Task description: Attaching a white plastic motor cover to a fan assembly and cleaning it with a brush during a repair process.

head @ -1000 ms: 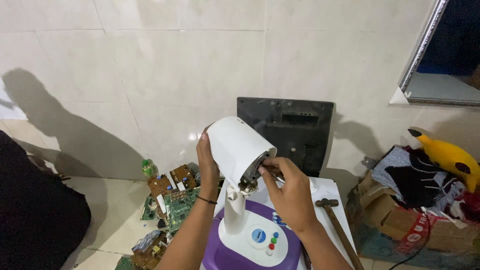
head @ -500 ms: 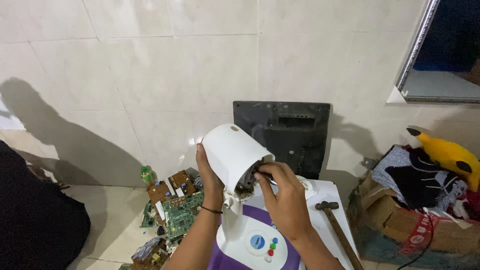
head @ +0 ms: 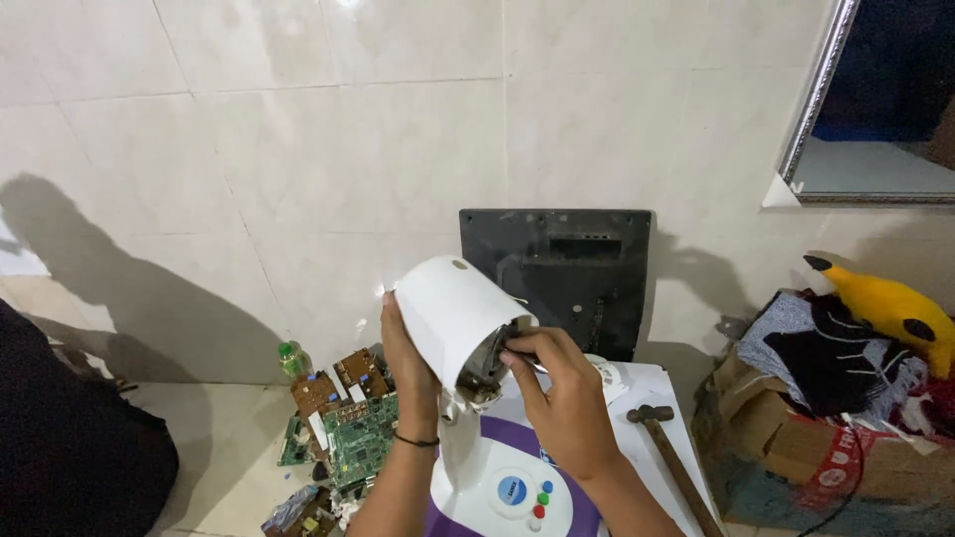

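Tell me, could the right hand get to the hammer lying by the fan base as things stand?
Probably yes. The hammer lies in the open on the white surface, just right of the right hand, nothing between. But that hand's fingers are at the open end of the white motor housing, so it must let go first.

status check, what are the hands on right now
Left hand grips white motor housing from behind. Right hand fingers at its open end. Hammer lies right of the fan base, clear of both hands.
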